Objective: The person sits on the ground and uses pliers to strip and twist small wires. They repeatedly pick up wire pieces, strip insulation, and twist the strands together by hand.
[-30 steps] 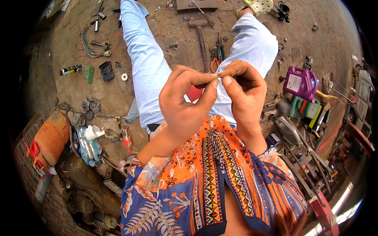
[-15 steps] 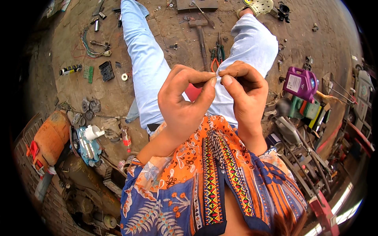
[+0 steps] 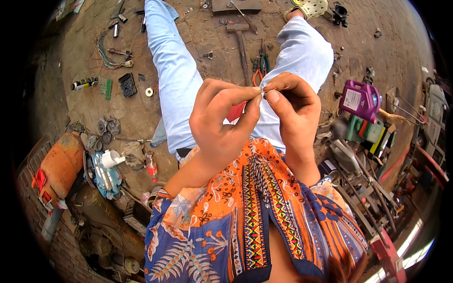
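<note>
My left hand (image 3: 222,113) and my right hand (image 3: 297,106) meet fingertip to fingertip above my lap, each closed in a pinch of thumb and forefinger. A tiny pale piece (image 3: 262,90) shows where the fingertips come together; it is too small to name, and the fingers hide most of it. A thin copper-coloured line lies by the right forefinger, perhaps a strand of wire. Beyond the hands, on the floor between my legs, lie red- and green-handled pliers (image 3: 260,66) and a hammer (image 3: 240,42). Part of a red thing (image 3: 236,112) shows beneath my left hand.
Left on the floor are coloured wires (image 3: 106,55), a black connector block (image 3: 127,85), a tape roll (image 3: 149,92) and an orange cylinder (image 3: 61,162). At right stand a purple jug (image 3: 359,101), a green case (image 3: 365,129) and metal frames (image 3: 363,188). A metal slab (image 3: 236,5) lies ahead.
My left thumb and fingertips have shifted slightly right, closer against the right fingertips. More of the red thing shows below the left hand. The right hand has barely moved.
</note>
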A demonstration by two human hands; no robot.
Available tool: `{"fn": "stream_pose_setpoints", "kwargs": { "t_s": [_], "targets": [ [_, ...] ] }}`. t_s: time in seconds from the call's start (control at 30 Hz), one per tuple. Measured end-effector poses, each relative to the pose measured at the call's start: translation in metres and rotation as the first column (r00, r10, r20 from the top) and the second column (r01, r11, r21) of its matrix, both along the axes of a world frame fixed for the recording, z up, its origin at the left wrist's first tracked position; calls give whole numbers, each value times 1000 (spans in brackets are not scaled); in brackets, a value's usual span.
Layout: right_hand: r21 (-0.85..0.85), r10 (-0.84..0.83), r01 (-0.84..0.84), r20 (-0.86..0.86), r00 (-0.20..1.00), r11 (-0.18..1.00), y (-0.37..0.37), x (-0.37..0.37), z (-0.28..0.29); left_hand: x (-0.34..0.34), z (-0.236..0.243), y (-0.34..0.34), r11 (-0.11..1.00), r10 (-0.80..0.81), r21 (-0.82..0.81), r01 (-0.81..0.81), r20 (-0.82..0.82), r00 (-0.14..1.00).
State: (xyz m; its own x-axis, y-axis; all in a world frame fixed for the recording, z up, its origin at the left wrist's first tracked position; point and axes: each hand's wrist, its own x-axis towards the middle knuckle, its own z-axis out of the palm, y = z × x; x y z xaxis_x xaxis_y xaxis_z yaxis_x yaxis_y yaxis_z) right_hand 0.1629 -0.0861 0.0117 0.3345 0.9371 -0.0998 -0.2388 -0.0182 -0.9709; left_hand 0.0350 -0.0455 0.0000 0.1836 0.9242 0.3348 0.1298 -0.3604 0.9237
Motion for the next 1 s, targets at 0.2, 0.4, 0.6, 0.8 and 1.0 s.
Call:
{"fn": "stream_pose_setpoints", "kwargs": {
  "t_s": [0.2,0.4,0.6,0.8,1.0],
  "targets": [
    [-8,0,-2,-164,986,1000,-1,0,1,-2,4,0,966,-109,-219,136,131,985],
    [60,104,-93,-220,970,994,2,4,-4,-9,6,3,704,-87,-537,465,585,807],
    [17,118,-116,-143,983,993,3,5,-1,-11,12,5,634,-29,-621,461,577,816],
    [-55,65,-64,14,998,996,2,2,0,-6,7,6,980,-74,-181,78,26,997],
    [-63,33,-28,70,997,998,3,2,0,-3,7,7,998,-15,65,23,-128,992]
  ]
}}
